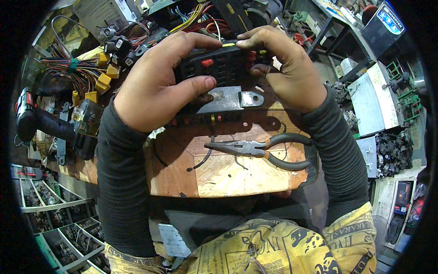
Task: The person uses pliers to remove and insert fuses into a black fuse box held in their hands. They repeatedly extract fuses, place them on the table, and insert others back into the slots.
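I find the left hand (159, 84) and right hand (294, 68) half-curled, gripping opposite ends of the black slotted box (228, 68) above the counter (173, 178), apparently to steady it; pliers (248, 147) lie aside, presumably freeing both

The table (228, 180) has a wood top, pale in the middle and browner on the left. Pliers (256, 148) lie flat on it, grey handles apart, nose pointing left. Further left lie a black drill (57, 125) and wires (68, 65) with yellow plugs (103, 83).
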Motion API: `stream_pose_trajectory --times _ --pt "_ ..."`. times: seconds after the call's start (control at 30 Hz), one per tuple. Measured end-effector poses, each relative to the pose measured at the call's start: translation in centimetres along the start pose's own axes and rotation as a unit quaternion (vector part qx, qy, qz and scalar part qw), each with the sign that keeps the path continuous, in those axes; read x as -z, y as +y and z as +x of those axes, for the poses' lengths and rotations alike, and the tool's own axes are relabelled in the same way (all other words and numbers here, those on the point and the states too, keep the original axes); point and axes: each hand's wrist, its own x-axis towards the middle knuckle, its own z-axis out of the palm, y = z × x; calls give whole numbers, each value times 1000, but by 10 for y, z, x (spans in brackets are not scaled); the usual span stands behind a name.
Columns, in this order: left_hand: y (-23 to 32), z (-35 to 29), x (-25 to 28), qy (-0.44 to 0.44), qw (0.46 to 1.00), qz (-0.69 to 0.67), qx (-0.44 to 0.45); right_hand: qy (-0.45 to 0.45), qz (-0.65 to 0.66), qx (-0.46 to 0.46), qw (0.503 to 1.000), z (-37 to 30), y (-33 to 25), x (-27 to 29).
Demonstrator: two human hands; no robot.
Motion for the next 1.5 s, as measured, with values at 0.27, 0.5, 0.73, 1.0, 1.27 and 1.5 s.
stream_pose_trajectory --times 0.27,0.5,0.73,1.0,1.27,1.5 --pt "-2 0 -3 29 999 -29 -8 4 -58 -5 998 0 -6 -2" --pt "1 -1 -5 37 999 -9 13 -23 84 -18 996 -9 -8 15" --pt "3 -4 -1 57 995 76 -35 -142 -65 -54 986 -72 -86 45" --pt "6 -10 1 82 992 96 -26 -167 -211 -11 963 -83 -105 34" --pt "0 -8 -1 89 993 64 -36 -285 -330 -34 899 -63 -143 53" --pt "-4 -5 -3 102 990 83 -45 -215 -429 7 877 -28 -163 78"
